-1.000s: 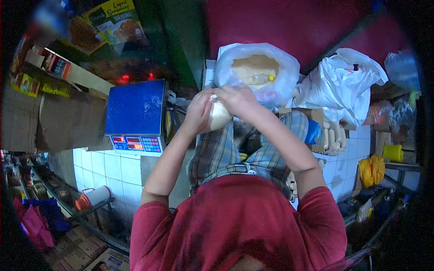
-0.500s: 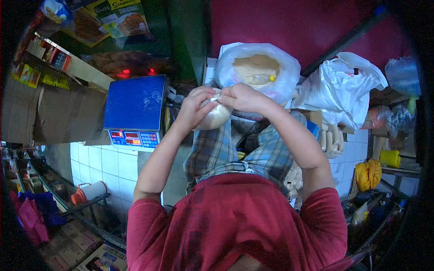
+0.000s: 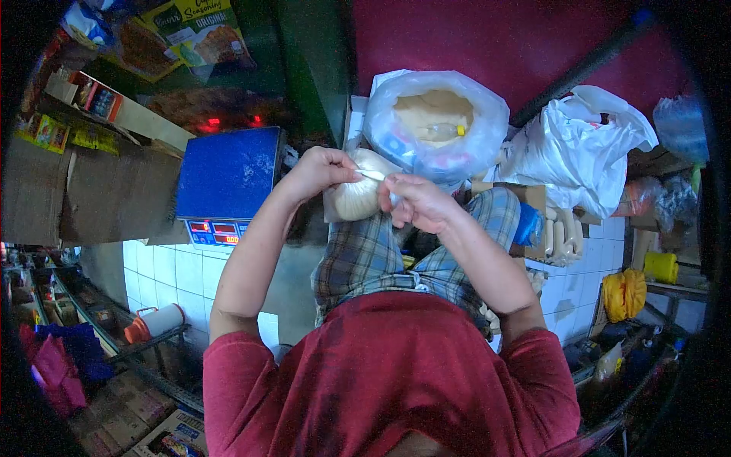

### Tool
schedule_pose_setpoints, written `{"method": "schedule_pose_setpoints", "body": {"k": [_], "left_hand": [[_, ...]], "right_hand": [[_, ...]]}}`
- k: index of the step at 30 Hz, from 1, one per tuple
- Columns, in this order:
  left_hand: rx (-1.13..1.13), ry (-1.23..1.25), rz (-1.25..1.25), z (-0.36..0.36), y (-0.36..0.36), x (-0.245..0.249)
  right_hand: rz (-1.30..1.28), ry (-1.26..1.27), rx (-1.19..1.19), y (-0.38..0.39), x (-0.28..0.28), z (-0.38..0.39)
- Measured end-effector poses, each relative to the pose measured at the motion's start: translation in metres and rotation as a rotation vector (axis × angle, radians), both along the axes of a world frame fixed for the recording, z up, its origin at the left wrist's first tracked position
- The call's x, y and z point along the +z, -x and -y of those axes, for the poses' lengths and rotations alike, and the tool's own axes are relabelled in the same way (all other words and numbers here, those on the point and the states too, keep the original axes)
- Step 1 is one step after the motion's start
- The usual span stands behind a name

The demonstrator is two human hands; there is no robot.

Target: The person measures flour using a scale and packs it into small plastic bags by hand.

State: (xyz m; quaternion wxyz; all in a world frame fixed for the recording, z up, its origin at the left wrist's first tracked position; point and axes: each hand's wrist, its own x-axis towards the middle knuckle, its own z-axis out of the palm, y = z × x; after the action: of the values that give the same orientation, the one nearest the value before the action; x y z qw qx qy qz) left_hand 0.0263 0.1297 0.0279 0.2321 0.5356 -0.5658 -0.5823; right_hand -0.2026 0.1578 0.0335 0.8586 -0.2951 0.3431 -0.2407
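Observation:
A small clear bag of pale powder [image 3: 356, 199] rests at my knee, its neck twisted. On the neck's left side, my left hand [image 3: 326, 169] pinches it between thumb and fingers. My right hand [image 3: 417, 202] grips the other end of the twisted plastic, its lower fingers loosely curled. Just behind stands a large open plastic sack [image 3: 491, 114] holding pale powder [image 3: 411, 110], with a clear bottle with a yellow cap [image 3: 442, 131] lying in it.
A blue scale [image 3: 228, 171] with a lit red display is at the left. White plastic bags [image 3: 582, 148] sit right of the sack, above several filled narrow bags [image 3: 563, 234]. A white and orange jug [image 3: 154, 324] is at lower left.
My hands have moved apart, drawing out the twisted neck of the small bag. My right hand has turned and come lower; more of the bag shows.

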Motion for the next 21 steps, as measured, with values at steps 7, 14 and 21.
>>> {"method": "schedule_pose_setpoints", "body": {"k": [7, 14, 21], "left_hand": [[-0.357, 0.251, 0.355, 0.027, 0.009, 0.035], [-0.641, 0.567, 0.890, 0.026, 0.046, 0.067], [-0.665, 0.665, 1.186, -0.001, 0.056, 0.074]], "right_hand": [[0.073, -0.098, -0.027, 0.008, -0.023, -0.021], [0.118, -0.294, -0.131, -0.096, -0.002, -0.062], [0.927, -0.139, -0.322, -0.159, -0.041, -0.022]]}}
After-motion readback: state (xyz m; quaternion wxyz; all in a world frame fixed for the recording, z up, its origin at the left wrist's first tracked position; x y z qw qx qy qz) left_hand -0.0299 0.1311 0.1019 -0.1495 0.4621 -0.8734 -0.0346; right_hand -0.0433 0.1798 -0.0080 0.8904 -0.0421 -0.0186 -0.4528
